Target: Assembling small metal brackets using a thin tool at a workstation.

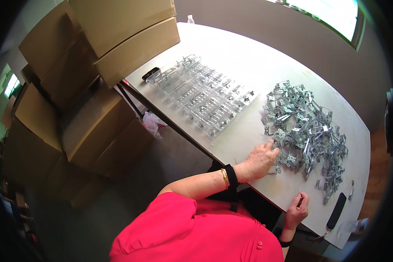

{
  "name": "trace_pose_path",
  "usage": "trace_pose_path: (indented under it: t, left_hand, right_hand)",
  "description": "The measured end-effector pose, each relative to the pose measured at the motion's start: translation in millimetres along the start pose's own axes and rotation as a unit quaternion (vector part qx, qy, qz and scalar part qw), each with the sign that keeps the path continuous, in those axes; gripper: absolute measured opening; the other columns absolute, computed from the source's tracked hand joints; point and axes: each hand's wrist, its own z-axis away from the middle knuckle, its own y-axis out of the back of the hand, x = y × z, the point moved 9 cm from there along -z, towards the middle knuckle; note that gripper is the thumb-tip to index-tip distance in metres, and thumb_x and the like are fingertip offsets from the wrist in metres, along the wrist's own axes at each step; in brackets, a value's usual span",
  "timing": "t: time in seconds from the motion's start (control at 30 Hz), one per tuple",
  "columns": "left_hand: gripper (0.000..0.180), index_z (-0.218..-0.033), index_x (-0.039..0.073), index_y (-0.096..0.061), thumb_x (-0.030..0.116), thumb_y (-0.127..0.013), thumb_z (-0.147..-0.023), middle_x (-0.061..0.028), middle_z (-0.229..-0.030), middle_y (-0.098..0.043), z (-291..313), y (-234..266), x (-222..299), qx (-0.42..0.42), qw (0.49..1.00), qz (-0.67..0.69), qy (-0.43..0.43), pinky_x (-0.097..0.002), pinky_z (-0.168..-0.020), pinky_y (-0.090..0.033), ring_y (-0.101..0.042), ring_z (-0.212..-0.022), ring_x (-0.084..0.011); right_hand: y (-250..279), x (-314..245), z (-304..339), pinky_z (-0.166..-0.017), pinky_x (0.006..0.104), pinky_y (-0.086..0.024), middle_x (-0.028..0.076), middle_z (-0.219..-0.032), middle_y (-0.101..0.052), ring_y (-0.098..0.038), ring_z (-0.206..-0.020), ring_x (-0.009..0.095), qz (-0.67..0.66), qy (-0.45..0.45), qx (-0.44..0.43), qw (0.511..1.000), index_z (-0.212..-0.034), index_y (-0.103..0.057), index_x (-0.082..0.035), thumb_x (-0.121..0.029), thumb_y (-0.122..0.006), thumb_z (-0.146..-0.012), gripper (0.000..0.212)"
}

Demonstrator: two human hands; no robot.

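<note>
A heap of small silvery metal brackets lies on the white table. My left hand reaches over the table to the heap's near left edge. Its fingers are stretched out and slightly apart, with the tips touching or just over the nearest brackets. No part shows held in them. Nearer the front edge, my right hand is closed, thumb and fingers pinched. A thin, pointed sliver sticks up from the pinch; its kind is too small to make out.
Left of the heap, a clear plastic tray holds rows of metal parts. A black item is at its far corner. A long black object and a loose bracket lie at the right. Cardboard boxes are stacked left of the table.
</note>
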Motion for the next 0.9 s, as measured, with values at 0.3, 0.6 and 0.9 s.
trace_pose_path:
  t: [0.3, 0.6, 0.9]
  left_hand:
    - [0.046, -0.128, -0.002, -0.055, 0.013, -0.076, -0.089, -0.036, -0.145, -0.053, 20.2, 19.2, -10.6, 0.1, 0.993, 0.068, -0.009, -0.0524, -0.106, -0.052, -0.061, -0.125, -0.0504]
    - [0.04, -0.123, -0.003, -0.059, 0.013, -0.076, -0.091, -0.0243, -0.136, -0.059, 46.8, 19.1, -28.2, 0.174, 0.981, 0.074, -0.045, -0.0518, -0.111, -0.046, -0.058, -0.128, -0.0431]
    - [0.029, -0.117, -0.001, -0.062, 0.009, -0.072, -0.091, -0.0223, -0.129, -0.062, 59.8, 50.6, -39.7, 0.218, 0.966, 0.137, -0.014, -0.0485, -0.102, -0.053, -0.063, -0.119, -0.0402]
  right_hand:
    - [-0.3, 7.7, 0.6, -0.072, 0.0438, -0.054, 0.015, -0.094, -0.071, -0.069, -0.078, 0.035, 0.044, 0.004, -0.02, 0.999, -0.111, -0.067, -0.006, -0.009, -0.063, -0.106, 0.008]
    - [-2.9, 12.0, -3.7, -0.073, 0.0453, -0.054, 0.015, -0.096, -0.072, -0.07, -0.081, 0.036, 0.07, 0.014, -0.012, 0.997, -0.112, -0.067, -0.007, -0.013, -0.063, -0.107, 0.009]
    - [-3.9, 12.6, -5.4, -0.069, 0.0434, -0.052, 0.013, -0.089, -0.07, -0.067, -0.075, 0.031, 0.084, 0.042, -0.003, 0.996, -0.11, -0.067, -0.007, -0.016, -0.064, -0.107, 0.01]
